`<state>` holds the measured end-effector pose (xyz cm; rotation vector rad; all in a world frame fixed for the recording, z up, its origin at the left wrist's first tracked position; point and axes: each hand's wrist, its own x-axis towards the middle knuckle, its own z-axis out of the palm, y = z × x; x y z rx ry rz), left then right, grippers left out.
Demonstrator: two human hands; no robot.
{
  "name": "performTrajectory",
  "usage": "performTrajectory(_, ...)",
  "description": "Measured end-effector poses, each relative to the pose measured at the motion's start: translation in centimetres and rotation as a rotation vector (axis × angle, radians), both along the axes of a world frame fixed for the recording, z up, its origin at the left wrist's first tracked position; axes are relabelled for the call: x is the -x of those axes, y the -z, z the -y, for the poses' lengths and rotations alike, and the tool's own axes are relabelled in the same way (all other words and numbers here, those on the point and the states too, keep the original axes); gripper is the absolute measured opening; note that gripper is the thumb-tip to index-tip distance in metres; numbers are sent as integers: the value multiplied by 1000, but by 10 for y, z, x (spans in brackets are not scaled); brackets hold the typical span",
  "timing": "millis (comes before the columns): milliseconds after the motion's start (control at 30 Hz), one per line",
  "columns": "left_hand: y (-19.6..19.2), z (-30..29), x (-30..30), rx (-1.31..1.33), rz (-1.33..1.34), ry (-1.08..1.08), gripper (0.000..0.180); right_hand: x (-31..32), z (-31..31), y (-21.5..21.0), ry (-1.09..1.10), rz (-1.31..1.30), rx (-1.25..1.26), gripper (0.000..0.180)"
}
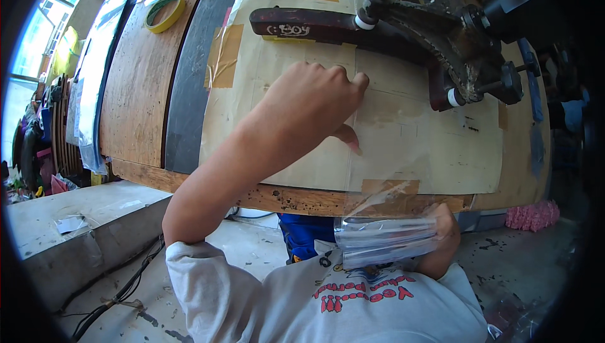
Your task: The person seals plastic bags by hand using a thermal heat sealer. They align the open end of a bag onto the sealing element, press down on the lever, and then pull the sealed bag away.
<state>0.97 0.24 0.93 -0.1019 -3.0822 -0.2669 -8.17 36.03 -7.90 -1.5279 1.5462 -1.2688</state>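
Note:
A clear plastic sheet lies over a cream board taped to the table. My left hand reaches across to the sheet's left edge, fingers curled and thumb held apart; whatever the fingers hold, if anything, is hidden. Low on the right, my right hand grips a stack of clear plastic bags against the table's front edge. Past my left hand, a dark bar with pale handwriting spans the board, joined to a metal clamp frame.
A yellow tape roll rests on the wooden tabletop at far left. Brown tape patches hold the board. Black knobs jut from the clamp frame. Cables run along the floor at left. A pink bundle sits at right.

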Motion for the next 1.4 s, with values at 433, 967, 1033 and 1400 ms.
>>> performTrajectory(433,-5,-5,2,-79,126,-61,83,-27,11,-20,376,-71,49,19)
performTrajectory(967,-3,-22,-6,76,185,-59,120,-43,-9,-18,728,525,-229,10)
performTrajectory(1033,-3,-22,-6,64,172,-59,121,-36,-7,-27,610,462,-422,6)
performTrajectory(1400,-3,-25,-7,154,88,9,94,-41,3,-10,592,500,-8,9)
